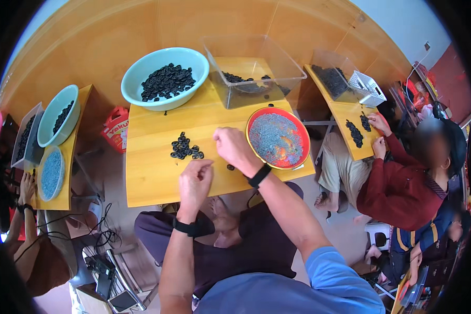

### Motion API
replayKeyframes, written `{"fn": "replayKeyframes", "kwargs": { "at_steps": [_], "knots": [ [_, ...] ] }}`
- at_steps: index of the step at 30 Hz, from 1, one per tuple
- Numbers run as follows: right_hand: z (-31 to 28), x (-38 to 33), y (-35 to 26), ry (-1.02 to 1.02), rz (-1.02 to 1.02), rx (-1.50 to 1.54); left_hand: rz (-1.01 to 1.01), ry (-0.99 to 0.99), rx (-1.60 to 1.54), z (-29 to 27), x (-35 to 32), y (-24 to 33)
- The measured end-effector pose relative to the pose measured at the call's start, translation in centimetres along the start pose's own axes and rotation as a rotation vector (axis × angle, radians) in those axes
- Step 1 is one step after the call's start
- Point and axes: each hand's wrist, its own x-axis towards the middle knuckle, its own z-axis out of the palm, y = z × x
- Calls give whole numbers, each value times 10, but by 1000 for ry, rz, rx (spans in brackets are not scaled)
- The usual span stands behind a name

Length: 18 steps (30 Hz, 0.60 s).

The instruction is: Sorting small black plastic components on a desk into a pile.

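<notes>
Your left hand (195,182) is pinching something too small to identify; your right hand (235,149) is curling loosely over 1 black ring (230,167), the ring pile (186,147) lying just left of it.

A pile of rings (186,148) lies on the table (152,183), bowl (165,78) behind, tray (277,138) right.
</notes>
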Motion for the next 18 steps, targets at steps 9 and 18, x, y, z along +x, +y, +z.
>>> {"fn": "replayKeyframes", "kwargs": {
  "at_steps": [9, 18],
  "knots": [
    [-28, -51, -22, -82, 364, 547, -9, -197, 11, -2, 3, 11],
    [-3, -64, -33, -81, 383, 791, -190, -124, -238, -6, 1, -2]
  ]
}}
